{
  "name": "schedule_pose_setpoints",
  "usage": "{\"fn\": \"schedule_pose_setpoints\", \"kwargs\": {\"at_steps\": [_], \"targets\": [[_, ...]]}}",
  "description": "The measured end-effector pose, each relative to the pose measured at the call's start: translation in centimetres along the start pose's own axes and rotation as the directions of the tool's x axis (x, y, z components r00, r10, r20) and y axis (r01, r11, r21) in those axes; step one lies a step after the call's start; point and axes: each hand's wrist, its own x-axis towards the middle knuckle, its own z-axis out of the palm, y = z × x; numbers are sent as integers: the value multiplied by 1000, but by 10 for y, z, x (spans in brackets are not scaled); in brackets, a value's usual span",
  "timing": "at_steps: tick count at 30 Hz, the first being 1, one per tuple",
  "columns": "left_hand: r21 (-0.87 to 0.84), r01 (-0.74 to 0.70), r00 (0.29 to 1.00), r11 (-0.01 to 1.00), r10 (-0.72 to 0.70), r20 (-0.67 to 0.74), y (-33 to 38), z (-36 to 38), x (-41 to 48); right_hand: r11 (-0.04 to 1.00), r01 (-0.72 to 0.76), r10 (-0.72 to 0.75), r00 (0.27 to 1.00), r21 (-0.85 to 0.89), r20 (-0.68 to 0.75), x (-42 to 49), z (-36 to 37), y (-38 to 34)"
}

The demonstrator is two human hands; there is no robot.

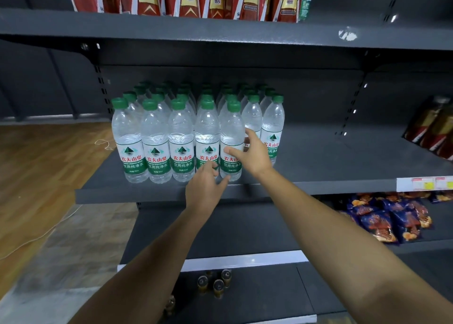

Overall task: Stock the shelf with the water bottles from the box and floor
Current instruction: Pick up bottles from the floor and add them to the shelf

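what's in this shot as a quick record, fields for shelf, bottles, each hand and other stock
shelf: dark grey metal shelf, middle tier
stock: clear plastic green-capped water bottles, upright in rows at left
right hand: grips the rightmost front-row water bottle
left hand: at that bottle's base, grip unclear
above: red and gold bottles
below: blue and orange snack bags
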Motion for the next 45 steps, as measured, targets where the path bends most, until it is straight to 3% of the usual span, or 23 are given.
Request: {"fn": "schedule_pose_setpoints", "kwargs": {"at_steps": [5,14,20,26,37,45], "targets": [[19,-69,997,997,69,17,-5,-2,-9,992,-120,120,992,-25,22,-20,2,8],[-32,-245,968,969,247,40,1,18,-50,981,-190,194,968,39,-160,-80,-9,35],[-113,-340,918,934,355,174,27,62,-91,966,-254,259,939,51,-226,-130,-56,68],[-156,-322,854,934,358,377,80,123,-165,917,-397,394,878,43,-271,-213,-131,123],[-189,-271,611,944,320,724,142,240,-346,660,-751,712,615,24,-339,-421,-237,224],[-126,-401,408,907,300,862,129,305,-405,396,-904,878,321,161,-356,-512,-244,287]]}}
